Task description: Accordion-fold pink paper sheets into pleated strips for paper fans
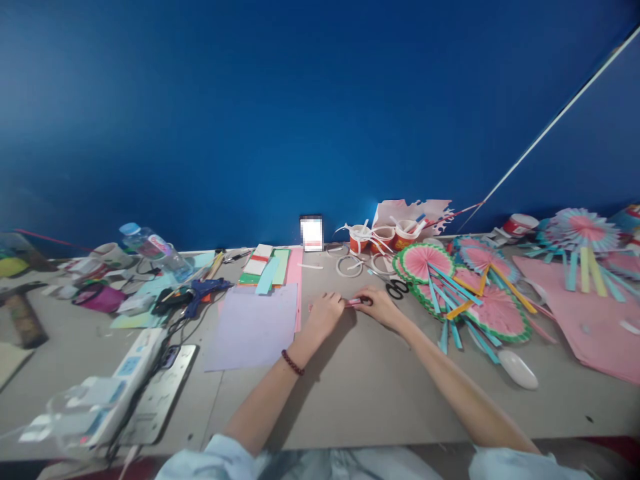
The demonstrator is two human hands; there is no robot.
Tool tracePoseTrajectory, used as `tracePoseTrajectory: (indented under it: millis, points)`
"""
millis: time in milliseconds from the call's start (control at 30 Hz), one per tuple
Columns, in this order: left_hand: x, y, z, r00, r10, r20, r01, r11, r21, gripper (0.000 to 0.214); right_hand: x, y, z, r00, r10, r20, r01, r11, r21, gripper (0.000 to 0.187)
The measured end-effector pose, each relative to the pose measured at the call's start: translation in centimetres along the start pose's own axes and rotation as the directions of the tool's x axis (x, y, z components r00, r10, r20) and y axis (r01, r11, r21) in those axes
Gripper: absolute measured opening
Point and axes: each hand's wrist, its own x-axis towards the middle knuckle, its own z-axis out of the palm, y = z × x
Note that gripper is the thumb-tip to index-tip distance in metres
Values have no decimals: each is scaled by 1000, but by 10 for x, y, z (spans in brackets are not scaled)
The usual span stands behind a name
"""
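Observation:
Both of my hands meet over the middle of the table, close together. My left hand (pixel 327 315) is closed, knuckles up, on a narrow pink strip (pixel 353 302) that looks like folded paper. The fingers of my right hand (pixel 381 308) are bent round a dark looped thing (pixel 368 301) at the strip's other end; its kind is too small to tell. Black-handled scissors (pixel 397 288) lie just beyond my right hand. Left of my left hand lies a lilac paper sheet (pixel 253 330), overlapping a pink sheet (pixel 299 293).
Watermelon-like paper fans (pixel 493 313) and a white spoon-shaped piece (pixel 519 370) lie right. Paper cups (pixel 358 240), tape rings (pixel 349 267) and a lit screen (pixel 313 235) stand behind. At left are a glue gun (pixel 205 293), bottle (pixel 157 250), power strip (pixel 131 380), phone (pixel 163 393) and hammer (pixel 23 313).

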Motion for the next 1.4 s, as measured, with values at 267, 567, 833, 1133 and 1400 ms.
tracePoseTrajectory:
  millis: [267, 567, 833, 1133, 1400]
  points:
    - [-1, -4, -46, 973, -229, -41, 160, 787, -596, 22, 4, -29, -22, 997, 29, -66, -16, 984, 178, 32]
    - [5, 11, -102, 951, -308, -6, 79, 261, -962, 37, 14, -89, -43, 962, 11, -272, 105, 908, 406, 32]
    - [8, 3, -114, 923, -352, -154, -60, 264, -963, 31, 25, -118, -46, 945, 155, -288, 83, 739, 668, 33]
    - [10, 4, -113, 865, -255, -433, -253, 525, -813, 24, 24, -125, -43, 899, 152, -410, 164, 753, 637, 28]
    - [12, 8, -108, 877, -282, -389, -245, 433, -867, 24, 22, -129, -43, 876, 145, -460, 201, 757, 622, 23]
